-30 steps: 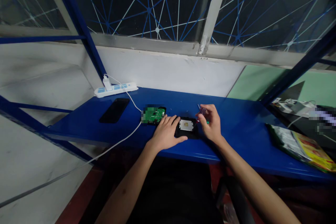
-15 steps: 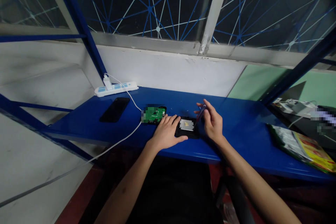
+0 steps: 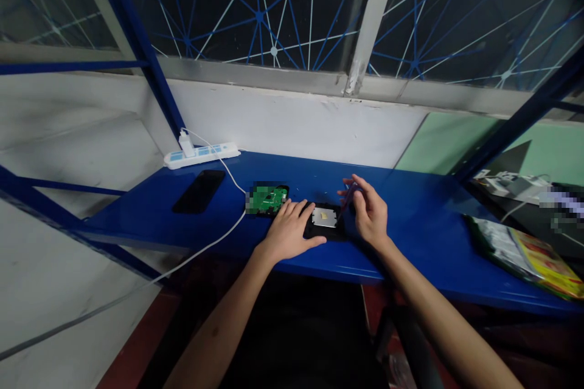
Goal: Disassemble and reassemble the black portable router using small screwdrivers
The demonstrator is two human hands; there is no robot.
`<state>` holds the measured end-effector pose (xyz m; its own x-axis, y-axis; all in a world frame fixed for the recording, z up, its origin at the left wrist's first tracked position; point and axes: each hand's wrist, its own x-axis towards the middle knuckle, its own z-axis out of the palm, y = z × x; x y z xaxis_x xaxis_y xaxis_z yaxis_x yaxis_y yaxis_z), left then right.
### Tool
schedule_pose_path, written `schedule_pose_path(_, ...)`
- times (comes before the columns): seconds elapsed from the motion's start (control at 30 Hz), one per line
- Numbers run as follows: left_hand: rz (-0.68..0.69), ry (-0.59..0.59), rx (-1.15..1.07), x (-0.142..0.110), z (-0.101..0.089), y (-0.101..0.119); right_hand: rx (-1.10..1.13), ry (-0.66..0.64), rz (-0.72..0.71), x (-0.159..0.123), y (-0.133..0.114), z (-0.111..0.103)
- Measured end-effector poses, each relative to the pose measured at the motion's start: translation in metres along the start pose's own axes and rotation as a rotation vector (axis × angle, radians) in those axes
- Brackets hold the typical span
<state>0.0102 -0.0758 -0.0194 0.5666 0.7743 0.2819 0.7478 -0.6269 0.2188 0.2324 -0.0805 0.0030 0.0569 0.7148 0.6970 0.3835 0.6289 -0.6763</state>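
Here, on the blue table [image 3: 424, 237] under dark windows [image 3: 310, 12], the left hand [image 3: 288, 230] rests, fingers spread, on a black casing [image 3: 325, 231] near the middle; the right hand [image 3: 371, 209] grasps a slim tool [image 3: 350, 193]. A phone [image 3: 199, 191] lies left.

I sit in what looks like a small workshop corner: my blue bench [image 3: 420, 213], with its metal posts [image 3: 135, 30], stands against a white wall [image 3: 292, 121] beneath windows [image 3: 219, 6], holding a power strip [image 3: 214, 152] and a bare green circuit board [image 3: 272, 198].
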Motion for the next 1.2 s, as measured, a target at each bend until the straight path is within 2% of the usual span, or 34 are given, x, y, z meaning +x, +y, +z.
schedule_pose_path(0.27,-0.013,-0.028,-0.011,0.0004,-0.0011,0.0004,-0.131,0.087,-0.036,0.0008,0.0048,0.0013)
schedule_pose_path(0.5,-0.01,-0.024,-0.005,-0.0002,-0.002,0.0005,0.021,-0.032,0.023,-0.0003,-0.0001,0.0018)
schedule_pose_path(0.7,-0.015,-0.027,0.003,-0.0003,-0.0029,0.0011,-0.149,0.088,-0.084,0.0024,0.0023,0.0016)
schedule_pose_path(0.83,-0.021,-0.035,0.008,-0.0005,-0.0034,0.0019,-0.179,0.072,-0.125,0.0037,-0.001,0.0001)
schedule_pose_path(1.2,-0.008,-0.019,0.015,-0.0003,-0.0028,0.0012,-0.014,-0.034,0.005,-0.0014,0.0016,0.0006)
